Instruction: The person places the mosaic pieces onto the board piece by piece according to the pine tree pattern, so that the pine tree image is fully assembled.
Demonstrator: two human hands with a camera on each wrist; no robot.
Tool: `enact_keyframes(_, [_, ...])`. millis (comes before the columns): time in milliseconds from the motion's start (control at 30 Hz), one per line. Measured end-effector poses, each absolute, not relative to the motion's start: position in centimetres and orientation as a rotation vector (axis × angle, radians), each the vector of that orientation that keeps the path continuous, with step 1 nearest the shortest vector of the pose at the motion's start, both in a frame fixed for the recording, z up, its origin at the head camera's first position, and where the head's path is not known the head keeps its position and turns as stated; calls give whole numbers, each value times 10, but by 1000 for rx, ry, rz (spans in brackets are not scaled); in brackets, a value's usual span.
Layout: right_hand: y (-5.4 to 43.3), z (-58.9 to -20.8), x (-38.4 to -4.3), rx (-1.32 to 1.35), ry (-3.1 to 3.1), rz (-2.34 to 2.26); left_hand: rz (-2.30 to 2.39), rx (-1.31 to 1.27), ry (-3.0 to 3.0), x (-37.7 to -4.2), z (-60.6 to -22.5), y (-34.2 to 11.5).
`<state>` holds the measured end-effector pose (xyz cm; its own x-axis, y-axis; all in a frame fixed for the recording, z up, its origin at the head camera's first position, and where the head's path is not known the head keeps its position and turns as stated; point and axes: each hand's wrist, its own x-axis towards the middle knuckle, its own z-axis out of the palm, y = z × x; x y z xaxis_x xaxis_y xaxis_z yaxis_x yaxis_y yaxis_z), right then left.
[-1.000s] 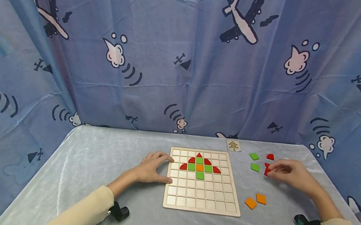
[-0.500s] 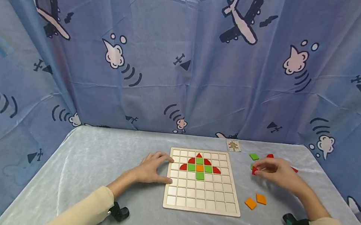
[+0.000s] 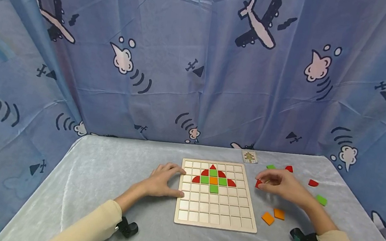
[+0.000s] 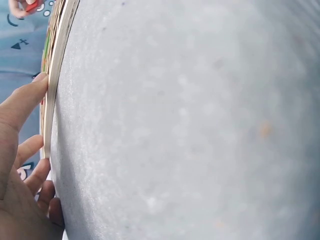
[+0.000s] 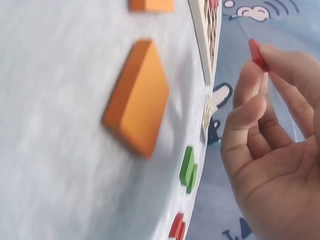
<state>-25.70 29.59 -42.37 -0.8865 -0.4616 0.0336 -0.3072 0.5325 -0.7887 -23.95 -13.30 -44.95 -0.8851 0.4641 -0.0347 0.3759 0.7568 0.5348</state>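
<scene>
A square wooden grid board (image 3: 218, 209) lies on the table; red, green and orange tiles fill some cells in its upper part. My left hand (image 3: 162, 181) rests at the board's left edge, its thumb and fingertips touching the rim, as the left wrist view also shows. To the right of the board, above the table, my right hand (image 3: 284, 185) pinches a small red tile (image 5: 258, 56) between thumb and index finger. The exact shape of that tile is partly covered by the fingertips.
Two orange tiles (image 3: 268, 218) lie right of the board. Green tiles (image 3: 321, 200) and red tiles (image 3: 313, 183) are scattered around the right hand and arm. A small pattern card (image 3: 249, 156) lies behind the board. A blue printed curtain (image 3: 164, 60) hangs along the table's back.
My right hand has picked up the red tile and carried it left toward the board. A red and a green tile have come into sight behind the arm. The left hand stays put.
</scene>
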Motion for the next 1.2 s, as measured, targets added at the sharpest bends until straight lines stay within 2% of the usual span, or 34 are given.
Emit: enact_keyframes(1200, [210,-422,-276,-870,2367,-1244,792,686,2784,-239,-448,-132])
